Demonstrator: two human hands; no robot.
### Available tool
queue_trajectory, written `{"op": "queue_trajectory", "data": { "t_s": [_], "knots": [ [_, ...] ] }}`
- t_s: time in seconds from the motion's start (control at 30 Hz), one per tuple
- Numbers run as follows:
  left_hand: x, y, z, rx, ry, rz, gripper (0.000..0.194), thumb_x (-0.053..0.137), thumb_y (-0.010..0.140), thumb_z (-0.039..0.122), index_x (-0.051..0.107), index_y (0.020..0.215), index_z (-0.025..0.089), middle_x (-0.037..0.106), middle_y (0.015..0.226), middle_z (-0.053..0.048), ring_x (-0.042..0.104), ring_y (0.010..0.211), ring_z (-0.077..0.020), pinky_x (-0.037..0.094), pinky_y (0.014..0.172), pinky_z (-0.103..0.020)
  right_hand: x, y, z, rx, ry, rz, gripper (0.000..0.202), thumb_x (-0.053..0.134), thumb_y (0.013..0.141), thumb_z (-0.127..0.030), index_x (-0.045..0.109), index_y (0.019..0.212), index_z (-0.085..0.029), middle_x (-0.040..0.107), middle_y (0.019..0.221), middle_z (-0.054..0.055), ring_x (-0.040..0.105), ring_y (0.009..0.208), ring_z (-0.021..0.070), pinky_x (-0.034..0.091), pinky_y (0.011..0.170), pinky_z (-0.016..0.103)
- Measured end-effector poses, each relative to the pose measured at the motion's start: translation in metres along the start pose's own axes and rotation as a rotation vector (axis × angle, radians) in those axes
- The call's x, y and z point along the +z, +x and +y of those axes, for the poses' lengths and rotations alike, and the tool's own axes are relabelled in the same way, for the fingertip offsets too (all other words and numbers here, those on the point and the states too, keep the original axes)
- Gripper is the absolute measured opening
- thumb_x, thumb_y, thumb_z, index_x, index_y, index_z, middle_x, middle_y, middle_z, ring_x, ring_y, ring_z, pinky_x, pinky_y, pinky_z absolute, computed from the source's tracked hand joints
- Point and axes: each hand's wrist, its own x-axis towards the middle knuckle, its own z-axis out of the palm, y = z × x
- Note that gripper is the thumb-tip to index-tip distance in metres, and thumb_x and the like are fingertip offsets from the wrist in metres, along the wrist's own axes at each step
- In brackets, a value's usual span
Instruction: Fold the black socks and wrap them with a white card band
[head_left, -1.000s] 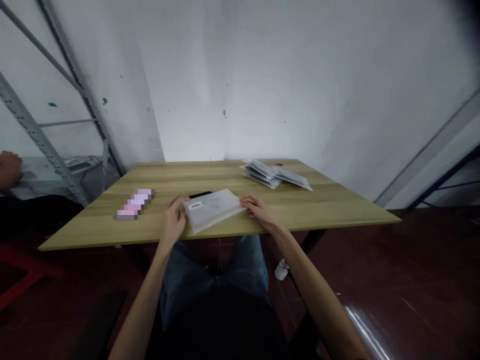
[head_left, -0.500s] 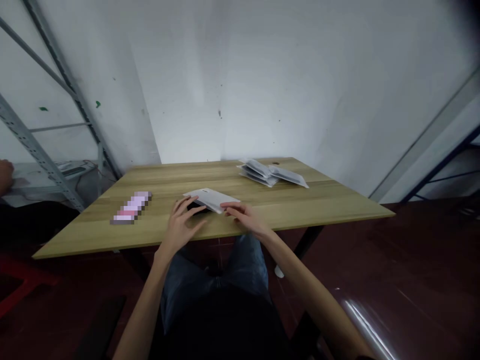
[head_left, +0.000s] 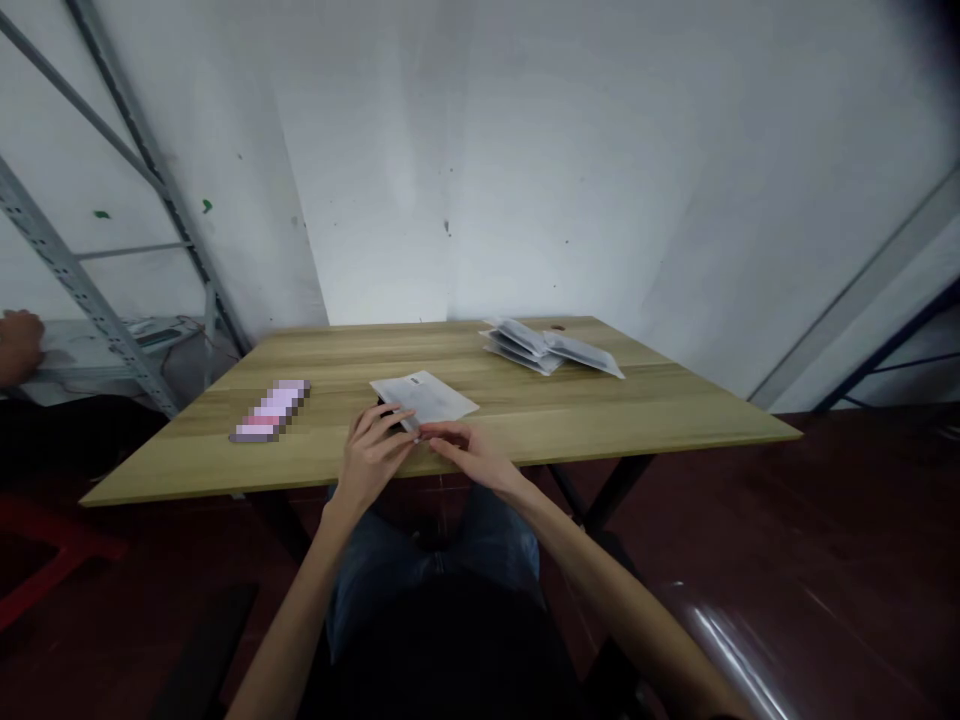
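Note:
A flat white packet [head_left: 431,397] with a small dark mark near its far edge lies tilted at the table's front edge. My left hand [head_left: 370,450] is at its near left side, fingers bent over the edge, with something dark partly visible beneath them. My right hand [head_left: 471,452] pinches the packet's near corner, its fingertips close to my left fingertips. What lies under the packet's near side is mostly hidden by my fingers.
Several similar white packets [head_left: 525,345] lie piled towards the back right of the wooden table [head_left: 637,410]. A blurred-out phone [head_left: 271,410] is on the left. Beyond a metal rack [head_left: 97,310], another person's hand [head_left: 20,345] shows at the far left.
The packet now lies flatter, its near corner closer to me. My right hand has moved left, and both hands' fingertips have come together at that corner.

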Motion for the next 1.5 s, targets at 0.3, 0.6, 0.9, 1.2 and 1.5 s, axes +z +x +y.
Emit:
{"op": "queue_trajectory", "data": {
  "t_s": [0.3,0.6,0.9,1.2,1.5],
  "knots": [
    [0.0,-0.002,-0.001,0.027,0.037,0.002,0.017,0.07,0.1,0.022,0.08,0.109,0.033,0.079,0.125,-0.003,0.067,0.126,-0.0271,0.053,0.104,-0.05,0.002,0.002,0.003,0.034,0.06,0.096,0.038,0.08,0.084,-0.052,0.084,0.11,-0.024,0.082,0.114,0.007,0.072,0.112,0.0278,0.05,0.106,0.043],
    [0.001,-0.009,-0.001,0.044,0.075,0.022,0.019,0.067,0.101,0.022,0.079,0.112,0.032,0.081,0.12,-0.004,0.07,0.122,-0.0278,0.054,0.1,-0.049,0.007,0.003,0.006,0.099,0.1,0.245,0.041,0.086,0.074,-0.057,0.082,0.095,-0.022,0.077,0.085,0.004,0.063,0.073,0.0191,0.048,0.068,0.031],
    [0.01,-0.001,0.013,0.079,0.061,0.034,0.018,0.064,0.103,0.022,0.078,0.111,0.03,0.082,0.114,-0.004,0.073,0.117,-0.0264,0.057,0.097,-0.048,0.005,0.003,0.003,0.094,0.155,0.134,0.045,0.087,0.073,-0.062,0.068,0.087,-0.024,0.076,0.084,0.002,0.067,0.079,0.0194,0.049,0.066,0.029],
    [0.009,0.0,0.016,0.131,0.086,0.019,0.019,0.067,0.1,0.019,0.077,0.11,0.032,0.081,0.116,-0.004,0.072,0.119,-0.0263,0.053,0.106,-0.051,-0.007,0.0,-0.009,0.191,0.193,0.057,0.043,0.091,0.07,-0.06,0.072,0.08,-0.023,0.079,0.089,0.003,0.069,0.084,0.0192,0.05,0.066,0.027],
    [0.012,0.001,0.022,0.182,0.103,0.063,0.022,0.07,0.097,0.016,0.076,0.11,0.032,0.082,0.113,-0.001,0.074,0.112,-0.0246,0.053,0.105,-0.05,-0.017,-0.003,-0.007,0.188,0.182,0.021,0.04,0.094,0.065,-0.057,0.075,0.077,-0.023,0.079,0.085,0.003,0.07,0.081,0.0199,0.053,0.069,0.03]
  ]
}}
